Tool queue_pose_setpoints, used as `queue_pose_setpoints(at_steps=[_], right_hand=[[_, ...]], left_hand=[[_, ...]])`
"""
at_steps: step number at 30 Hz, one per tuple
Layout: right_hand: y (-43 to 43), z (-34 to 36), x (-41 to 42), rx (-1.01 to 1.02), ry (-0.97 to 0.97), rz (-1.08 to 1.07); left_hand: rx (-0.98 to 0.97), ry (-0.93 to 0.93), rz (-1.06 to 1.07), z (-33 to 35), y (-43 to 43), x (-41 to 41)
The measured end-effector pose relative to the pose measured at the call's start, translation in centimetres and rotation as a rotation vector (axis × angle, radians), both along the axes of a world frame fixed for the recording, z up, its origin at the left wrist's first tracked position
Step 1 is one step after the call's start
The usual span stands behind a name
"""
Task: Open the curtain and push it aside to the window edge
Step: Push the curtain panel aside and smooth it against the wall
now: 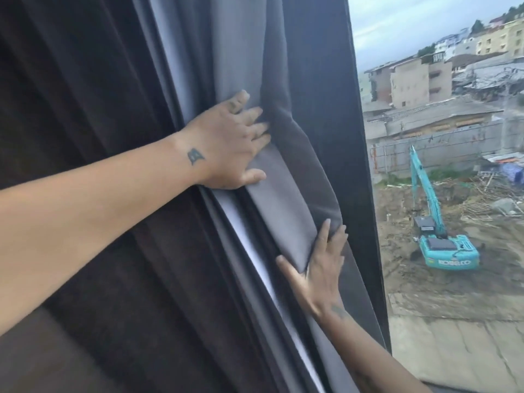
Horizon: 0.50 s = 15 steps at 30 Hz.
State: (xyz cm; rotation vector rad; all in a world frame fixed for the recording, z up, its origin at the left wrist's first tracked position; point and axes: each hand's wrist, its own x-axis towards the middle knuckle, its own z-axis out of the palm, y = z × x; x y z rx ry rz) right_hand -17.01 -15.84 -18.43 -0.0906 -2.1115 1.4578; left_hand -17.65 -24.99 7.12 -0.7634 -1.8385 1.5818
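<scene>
Left hand (229,143): flat on the cloth, palm down, fingers spread and pressed into a fold, thumb low against the grey fabric; gripping nothing, only pushing. A small dark tattoo marked the wrist. The bare forearm ran in from the left edge of the view.

Right hand (321,268): lower, reaching up from the bottom edge, fingers extended and laid along a fold, thumb splayed to the left; likewise flat and clasping nothing.

Curtain (286,177): grey, heavy, bunched in vertical folds under both hands, with a pale lining showing in strips between the folds. It filled the middle of the view, its dark outer edge standing just beside the exposed glass. Darker brown drapery (85,165) hung to the left, behind the left forearm.

Window (442,321): uncovered on the right. Through it lay a dirt construction site with a teal excavator (442,245), low concrete buildings (411,80) beyond, and cloudy sky.
</scene>
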Motion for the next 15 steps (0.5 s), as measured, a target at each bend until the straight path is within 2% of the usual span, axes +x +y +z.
queue_pose_setpoints(at_steps=[4,11,15], right_hand=[[-3.9,-0.7,0.0,0.033,-0.017,-0.003],[-8.1,-0.9,-1.9,0.084,-0.089,0.143],[-9.6,-0.4,-3.8,0.036,-0.05,0.23]], left_hand=[[0.008,-0.011,0.015,-1.1,-2.9,-0.8],[0.078,-0.031,0.079,-1.8,-7.6,-2.2],[0.093,-0.007,0.113,-2.2,-10.3,-3.2]])
